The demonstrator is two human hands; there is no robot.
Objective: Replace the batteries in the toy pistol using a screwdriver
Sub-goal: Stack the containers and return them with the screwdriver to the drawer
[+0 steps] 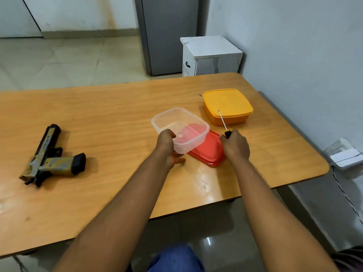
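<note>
Far to our left on the light wooden table [110,107], the tan-and-black camouflage toy pistol [51,155] lies on its side, well apart from both our hands. Near the middle, our left hand [167,146] grips the near wall of a clear, empty rectangular plastic tub [179,128], which rests partly on a red plastic lid [208,151]. Just right of that, our right hand [235,147] is curled round the black handle of a slim metal-shafted screwdriver [224,123], its tip pointing away toward a closed orange plastic lunchbox [227,107].
</note>
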